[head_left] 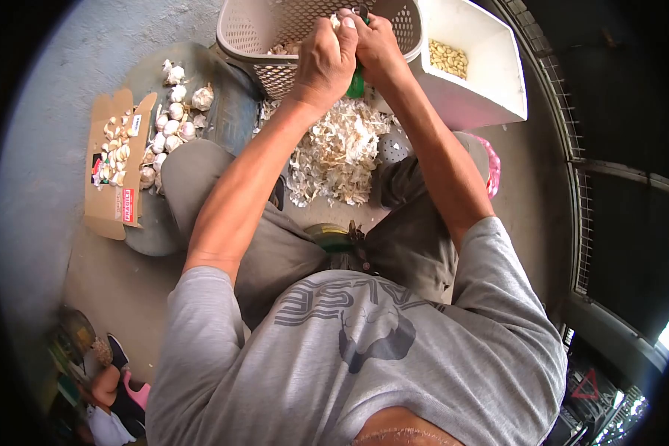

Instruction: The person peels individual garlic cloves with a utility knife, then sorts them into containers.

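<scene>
Above the near rim of the beige perforated basket (238,53), my two hands are together. My left hand (325,65) is closed on a pale garlic clove (337,21), pinched near the thumb. Against it, my right hand (380,49) is closed around a small knife (363,13) with a dark tip and some green by the fingers; most of it is hidden. Garlic pieces (284,48) lie inside the basket. Below my hands, a heap of papery garlic skins (334,152) covers the floor between my legs, with something green (356,86) behind my wrists.
Whole garlic bulbs (172,126) lie on a dark round surface (234,82) at left. Beside them, an opened cardboard box (100,212) holds loose cloves (117,152). A white foam box (490,74) with peeled cloves (447,59) stands right. Another person's leg (105,386) shows lower left.
</scene>
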The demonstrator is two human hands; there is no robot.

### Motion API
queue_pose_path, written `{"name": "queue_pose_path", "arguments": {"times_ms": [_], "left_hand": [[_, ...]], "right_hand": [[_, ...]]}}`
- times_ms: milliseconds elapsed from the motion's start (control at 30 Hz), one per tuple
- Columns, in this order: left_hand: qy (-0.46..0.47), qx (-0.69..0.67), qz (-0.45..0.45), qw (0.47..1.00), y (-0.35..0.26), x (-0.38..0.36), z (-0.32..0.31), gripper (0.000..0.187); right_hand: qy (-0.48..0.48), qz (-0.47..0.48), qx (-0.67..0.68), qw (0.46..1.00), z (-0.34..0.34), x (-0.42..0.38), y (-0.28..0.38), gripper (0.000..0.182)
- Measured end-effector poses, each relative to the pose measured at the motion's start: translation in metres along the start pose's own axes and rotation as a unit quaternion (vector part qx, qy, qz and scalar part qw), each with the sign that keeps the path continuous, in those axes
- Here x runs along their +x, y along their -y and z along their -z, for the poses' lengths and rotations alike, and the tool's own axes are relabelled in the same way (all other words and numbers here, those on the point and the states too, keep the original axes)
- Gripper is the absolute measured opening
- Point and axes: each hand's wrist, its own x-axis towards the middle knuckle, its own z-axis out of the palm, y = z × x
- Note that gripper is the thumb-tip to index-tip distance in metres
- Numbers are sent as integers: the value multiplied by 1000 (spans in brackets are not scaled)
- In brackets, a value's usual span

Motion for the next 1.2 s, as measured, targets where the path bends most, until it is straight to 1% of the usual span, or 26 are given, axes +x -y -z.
{"name": "queue_pose_path", "arguments": {"times_ms": [33,100,133,167,233,267,300,367,433,467,500,567,600,700,733,833,867,900,967,1033,1067,1167,1200], "left_hand": [[12,-14,-11,1000,-4,-2,4,44],[4,-43,-38,998,5,-7,0,43],[37,-68,-7,997,2,-6,6,40],[49,-143,65,986,-3,-8,9,38],[72,-283,200,935,-15,0,17,36],[70,-341,198,916,-6,1,15,32],[83,-386,205,896,-6,6,20,31],[108,-470,222,847,-10,9,34,30],[114,-528,250,804,-5,14,44,29],[123,-544,264,787,-1,19,49,29],[132,-562,278,768,2,22,51,30],[150,-565,273,765,3,22,51,33],[162,-567,268,762,2,22,50,34],[173,-557,277,764,2,18,45,37],[174,-558,280,762,4,17,45,37],[171,-545,284,770,8,16,42,37],[168,-539,284,775,9,15,42,37],[169,-526,283,784,7,16,42,36],[171,-500,283,800,2,15,41,36],[155,-475,281,819,-9,12,38,32],[144,-470,280,824,-14,10,34,31],[119,-473,280,827,-16,6,27,28],[110,-471,285,827,-15,5,26,28]], "right_hand": [[1,-37,30,999,5,-4,-3,26],[8,-96,86,992,13,2,4,24],[10,-71,46,996,10,-5,20,25],[13,-66,43,997,10,-10,30,27],[24,-52,41,998,16,-9,46,31],[61,-27,38,997,22,-12,48,32],[85,-31,60,994,32,-11,47,33],[155,-35,46,986,50,-17,56,33],[221,-40,-69,972,67,-24,62,30],[283,-50,-138,948,69,-30,56,24],[296,-79,-167,937,64,-37,59,22],[344,-52,-234,908,56,-46,65,25],[365,25,-194,910,60,-42,36,27],[360,-64,-223,904,53,-51,41,25],[337,-60,-228,912,50,-55,43,22],[328,-89,-238,910,56,-46,48,19],[308,-58,-220,924,58,-46,53,20],[273,-56,-167,946,53,-46,57,23],[156,-30,-162,974,47,-49,68,27],[103,142,-192,966,36,-34,42,31],[72,227,-205,949,34,-28,30,33],[107,111,-181,971,24,-36,44,34],[95,162,-205,961,20,-35,45,31]]}}
